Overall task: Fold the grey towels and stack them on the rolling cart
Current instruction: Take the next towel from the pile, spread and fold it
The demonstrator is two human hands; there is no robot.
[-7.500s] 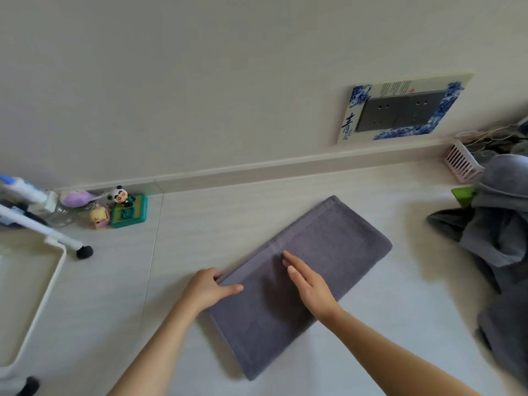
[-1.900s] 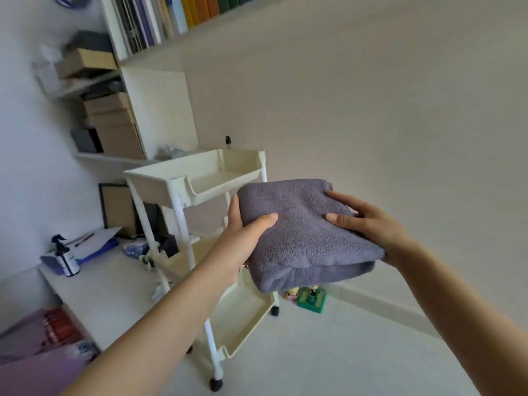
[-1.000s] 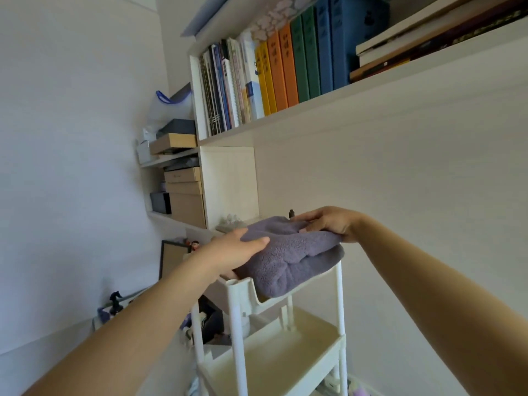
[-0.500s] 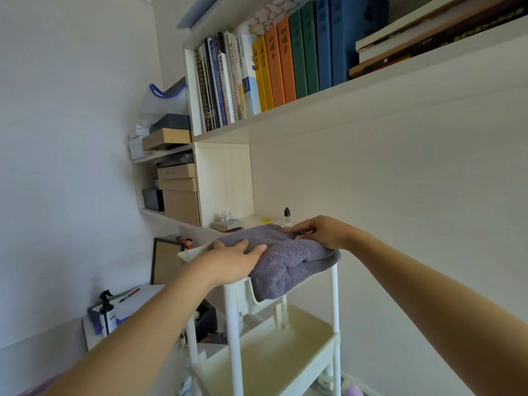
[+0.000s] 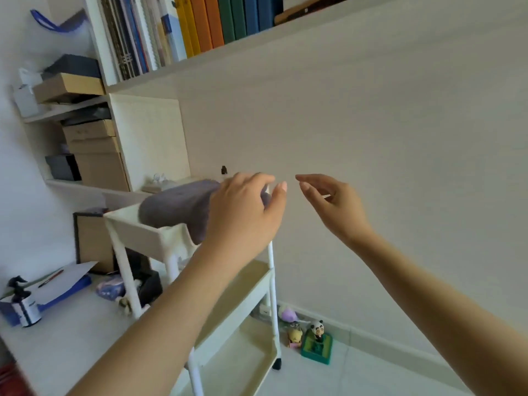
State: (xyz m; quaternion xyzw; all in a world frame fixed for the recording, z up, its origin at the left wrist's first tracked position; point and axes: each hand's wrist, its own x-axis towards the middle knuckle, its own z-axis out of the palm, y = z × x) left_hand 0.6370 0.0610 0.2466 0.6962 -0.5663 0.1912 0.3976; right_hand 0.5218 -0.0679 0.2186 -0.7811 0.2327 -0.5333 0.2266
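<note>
Here we see a spray bottle (image 5: 24, 305) on the worktop (image 5: 65, 335) at far left, then the white rolling cart (image 5: 148, 238) with the folded grey towel (image 5: 177, 208) lying in its top tray. Our left hand (image 5: 245, 212) hovers in front of the towel with relaxed fingers, holding nothing. Just beside it but apart, our right hand (image 5: 334, 204) hangs loosely curled and empty before the wall, above small figurines (image 5: 310, 335) on the floor.

A plain cream wall (image 5: 371, 124) carries a book-lined shelf (image 5: 228, 50) above a pale floor (image 5: 357, 375).
</note>
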